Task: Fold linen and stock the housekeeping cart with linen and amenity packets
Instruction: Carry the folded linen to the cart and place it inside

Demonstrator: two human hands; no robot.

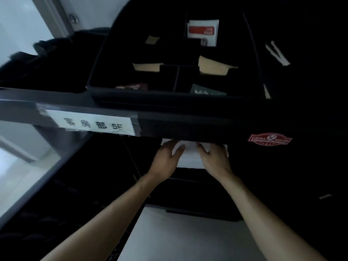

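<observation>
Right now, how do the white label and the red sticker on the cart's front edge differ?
The white label is a long rectangle with black characters ending in 5F, taped down left of the hands; the red sticker is a smaller badge shape with pale lettering too blurred to read, right of them. The white label sits slightly higher. Both are stuck flat on the cart's dark front edge, above the folded white linen.

A white label [97, 123] taped on the cart's top edge [169, 121] is reading "客房部 5F". A red badge sticker [269, 139] on the cart's dark front is showing lettering too blurred to read, as is the red-and-white packet [203, 32] in the tray [94, 76].
</observation>
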